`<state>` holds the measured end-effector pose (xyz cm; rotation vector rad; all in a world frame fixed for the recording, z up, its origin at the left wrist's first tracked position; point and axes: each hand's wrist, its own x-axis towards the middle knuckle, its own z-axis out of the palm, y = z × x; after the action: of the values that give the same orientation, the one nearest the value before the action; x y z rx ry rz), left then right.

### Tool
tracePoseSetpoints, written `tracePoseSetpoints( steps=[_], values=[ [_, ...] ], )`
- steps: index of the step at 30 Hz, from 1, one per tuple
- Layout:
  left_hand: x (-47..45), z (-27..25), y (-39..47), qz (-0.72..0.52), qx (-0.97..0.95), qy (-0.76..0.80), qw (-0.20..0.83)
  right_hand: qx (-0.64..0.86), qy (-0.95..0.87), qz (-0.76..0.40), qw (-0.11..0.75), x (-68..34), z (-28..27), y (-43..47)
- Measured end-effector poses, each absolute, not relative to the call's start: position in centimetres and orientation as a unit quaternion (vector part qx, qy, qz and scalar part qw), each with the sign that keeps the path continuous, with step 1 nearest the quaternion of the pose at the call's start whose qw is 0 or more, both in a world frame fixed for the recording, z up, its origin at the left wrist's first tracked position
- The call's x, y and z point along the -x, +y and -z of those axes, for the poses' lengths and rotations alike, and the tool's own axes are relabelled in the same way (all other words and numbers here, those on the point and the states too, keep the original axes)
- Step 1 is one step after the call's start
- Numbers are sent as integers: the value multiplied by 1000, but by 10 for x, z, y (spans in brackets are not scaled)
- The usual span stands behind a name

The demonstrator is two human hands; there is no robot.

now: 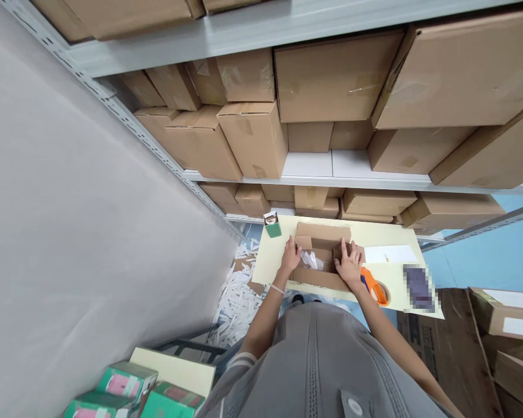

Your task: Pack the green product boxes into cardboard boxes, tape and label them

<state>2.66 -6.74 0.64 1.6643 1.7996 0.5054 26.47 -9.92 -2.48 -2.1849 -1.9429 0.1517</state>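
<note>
An open cardboard box (322,280) sits on the pale yellow tabletop with its flaps folded outward. Inside lies a crumpled clear plastic wrapping (312,260); what it covers cannot be made out. My left hand (290,256) touches the box's left edge, fingers extended. On the right side, my right hand (350,265) rests at the small flap with its fingers apart. Just beside that hand is an orange tape dispenser (373,285) with a roll of tape. A small green carton (272,225), its top open, stands near the table's back left corner.
The pale yellow table (268,264) also bears a white paper sheet (390,253) and a blurred-out dark object (419,288). Shelves (353,182) of cardboard boxes rise behind. White paper strips (239,293) cover the floor at left. Green boxes (124,383) stand lower left; cartons (505,313) at right.
</note>
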Motion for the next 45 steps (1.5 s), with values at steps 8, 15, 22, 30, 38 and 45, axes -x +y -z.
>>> tracePoseSetpoints(
  steps=[8,15,22,30,38,45],
  values=[
    [18,-17,-74,-208,-609,720,261,728,-674,-62,105,-266,22,-99],
    [49,-40,-31,-160,-623,752,141,724,-679,-63,103,-266,16,-93],
    [72,-47,34,-56,-692,712,109,717,-687,-66,95,-267,16,-95],
    [78,-45,60,-19,-735,663,140,714,-688,-72,103,-267,19,-92],
    [80,-43,52,-42,-727,677,107,718,-682,-87,105,-267,20,-89],
    [80,-55,55,-30,-734,663,141,712,-690,-77,104,-268,21,-88]
  ],
)
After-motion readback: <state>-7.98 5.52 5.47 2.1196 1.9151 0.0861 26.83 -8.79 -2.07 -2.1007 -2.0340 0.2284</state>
